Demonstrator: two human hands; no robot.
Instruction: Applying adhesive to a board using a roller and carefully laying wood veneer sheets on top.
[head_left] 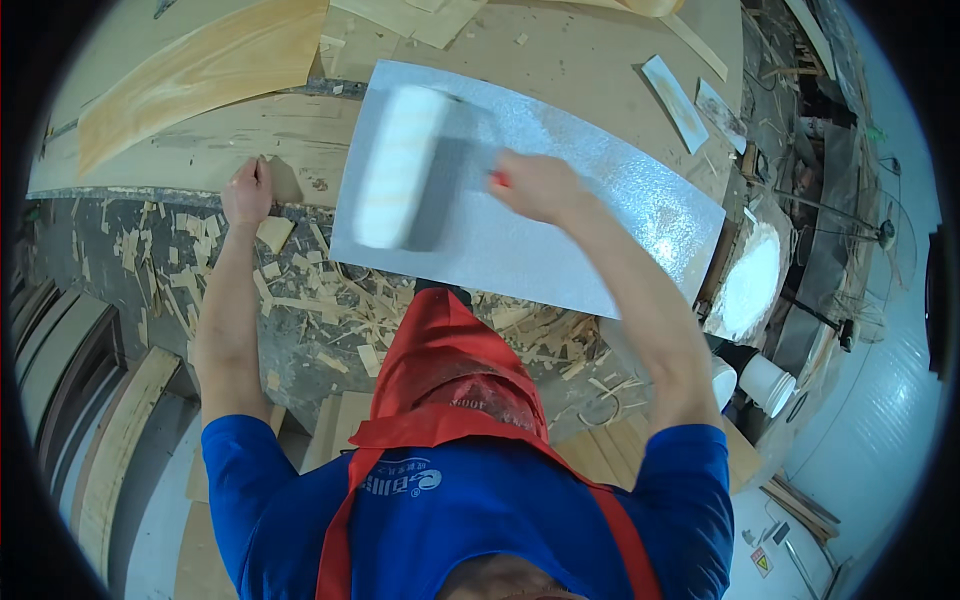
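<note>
A wide white paint roller (402,165) lies over the left part of a pale, curved-edged panel (590,250). My right hand (540,187) is closed round the roller's red handle, above the middle of the panel; the hand is slightly blurred. Wet, shiny coating glistens on the panel's right side. Left of the panel, my left hand (248,192) is a closed fist at the near edge of the workbench (320,150), with nothing showing in it.
A curved wood veneer sheet (200,75) lies at the far left of the bench. Narrow strips (676,103) lie at the far right. A tray of white liquid (750,283) and a white bucket (768,385) stand right of the panel. Wood scraps (300,290) litter the floor.
</note>
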